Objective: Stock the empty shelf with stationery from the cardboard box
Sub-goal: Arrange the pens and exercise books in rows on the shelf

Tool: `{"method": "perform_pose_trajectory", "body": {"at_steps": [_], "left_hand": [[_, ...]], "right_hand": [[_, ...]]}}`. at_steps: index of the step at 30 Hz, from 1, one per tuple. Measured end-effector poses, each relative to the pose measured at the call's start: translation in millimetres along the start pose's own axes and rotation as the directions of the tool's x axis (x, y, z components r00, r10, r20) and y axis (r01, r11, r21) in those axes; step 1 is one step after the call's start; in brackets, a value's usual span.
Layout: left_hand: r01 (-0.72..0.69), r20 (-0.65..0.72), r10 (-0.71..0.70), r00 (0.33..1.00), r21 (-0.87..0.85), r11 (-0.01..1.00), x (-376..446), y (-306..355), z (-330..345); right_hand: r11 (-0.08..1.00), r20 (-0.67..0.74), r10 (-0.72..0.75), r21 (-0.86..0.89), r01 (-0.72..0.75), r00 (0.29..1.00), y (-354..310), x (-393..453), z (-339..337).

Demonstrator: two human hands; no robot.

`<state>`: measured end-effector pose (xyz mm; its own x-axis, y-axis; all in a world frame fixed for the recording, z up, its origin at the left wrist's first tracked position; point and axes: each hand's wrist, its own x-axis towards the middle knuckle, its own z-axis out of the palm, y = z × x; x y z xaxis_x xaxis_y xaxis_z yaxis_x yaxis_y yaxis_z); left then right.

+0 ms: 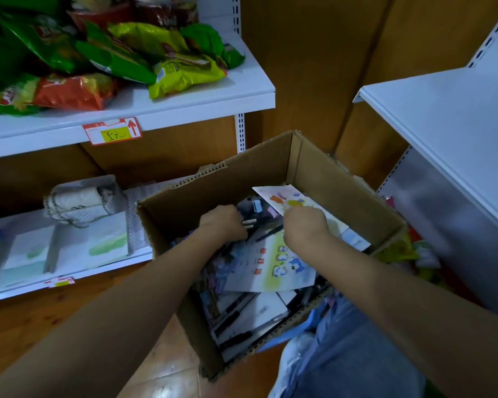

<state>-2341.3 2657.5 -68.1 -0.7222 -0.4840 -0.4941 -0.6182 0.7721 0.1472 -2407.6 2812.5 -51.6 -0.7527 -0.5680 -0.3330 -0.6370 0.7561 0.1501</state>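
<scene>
Both hands down inside the cardboard box (328, 173), set on the floor between 2 shelf units so the stock stays within reach of either side. Left hand (223, 222) curled over a cluster of dark pens or markers (249, 224), 2 pale ends poking out past the knuckles; fingers hidden from above, so closed around them or merely pressed on top, impossible to tell. Right hand (305, 226) pinched shut on the edge of a thin colourful booklet (282, 198), tilted up out of the pile, probably to clear it from the loose stationery beneath. Another workbook (273, 265) flat on the heap below the wrists, more pens and packets underneath.

Lower left shelf (69, 278) already fitted with white dividers and holding similar pale booklets (107, 242), likely the destination. Snack bags (98, 58) crowding the shelf above. Bare white shelf (443, 116) at right. Box far from emptied, so stocking barely underway.
</scene>
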Motion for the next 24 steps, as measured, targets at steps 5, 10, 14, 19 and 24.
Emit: {"method": "perform_pose_trajectory", "body": {"at_steps": [5,10,14,19,24], "left_hand": [[0.129,0.201,-0.058,0.978,-0.365,0.922,-19.3,-12.8,-20.4],[0.164,0.237,-0.046,0.970,-0.507,0.846,-44.2,-18.0,-42.2],[0.162,0.265,-0.018,0.964,-0.532,0.831,-61.3,-15.0,-55.2],[0.146,0.315,0.071,0.946,-0.613,0.776,-82.4,-8.0,-56.4],[0.160,0.380,0.170,0.909,-0.697,0.699,-100.0,3.3,-60.0]], "right_hand": [[0.992,-0.116,0.020,0.129,-0.005,0.993,30.0,-19.8,-23.5],[0.972,-0.198,0.035,0.236,0.014,0.980,48.3,-42.7,-40.1],[0.950,-0.285,0.057,0.310,0.035,0.957,51.1,-56.3,-53.4],[0.917,-0.363,0.101,0.396,0.056,0.926,52.0,-72.5,-67.4],[0.876,-0.368,0.149,0.480,0.050,0.918,57.8,-85.2,-73.6]]}}
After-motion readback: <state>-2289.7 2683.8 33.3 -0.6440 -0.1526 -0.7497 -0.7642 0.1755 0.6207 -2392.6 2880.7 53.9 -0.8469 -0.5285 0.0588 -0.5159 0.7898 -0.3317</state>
